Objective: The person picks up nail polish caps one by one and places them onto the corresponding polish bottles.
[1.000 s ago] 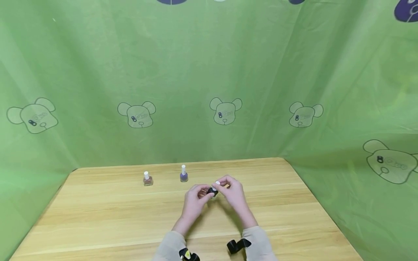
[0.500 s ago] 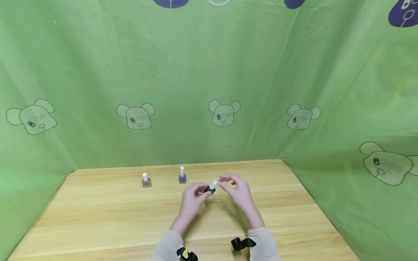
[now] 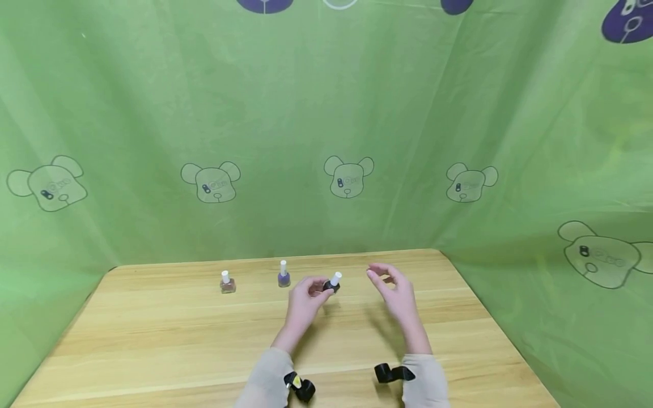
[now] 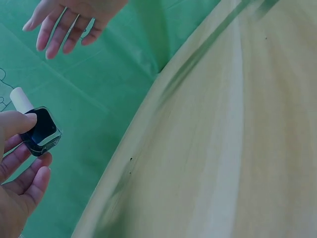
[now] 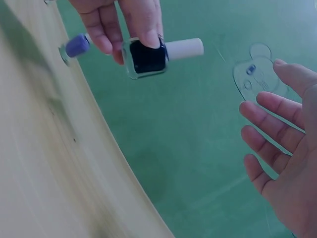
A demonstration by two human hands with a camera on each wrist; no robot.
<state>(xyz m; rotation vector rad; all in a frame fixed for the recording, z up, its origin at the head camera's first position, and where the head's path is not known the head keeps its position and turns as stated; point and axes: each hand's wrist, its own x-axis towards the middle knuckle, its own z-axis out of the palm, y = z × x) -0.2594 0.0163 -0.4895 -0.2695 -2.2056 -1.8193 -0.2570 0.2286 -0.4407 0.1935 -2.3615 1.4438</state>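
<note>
My left hand point(image 3: 303, 303) pinches a dark nail polish bottle point(image 5: 144, 58) by its glass body, thumb on one face and fingers behind. Its white cap point(image 5: 185, 49) is on and points up and to the right in the head view. Apart from the bottle, to its right, my right hand point(image 3: 397, 290) is held over the table with nothing in it. In the right wrist view those fingers point(image 5: 270, 119) are spread and relaxed. A purple nail polish bottle point(image 3: 284, 279) and a pinkish-brown one point(image 3: 228, 285), both white-capped, stand upright to the left.
The wooden table point(image 3: 168, 340) ends at a back edge close behind the standing bottles. A green curtain point(image 3: 285, 226) with bear-head prints hangs behind it and along both sides. Black camera mounts point(image 3: 391, 373) are strapped to both sleeves.
My right hand has let go of the white cap and moved away to the right. The left hand still holds the dark bottle, now slightly farther from me.
</note>
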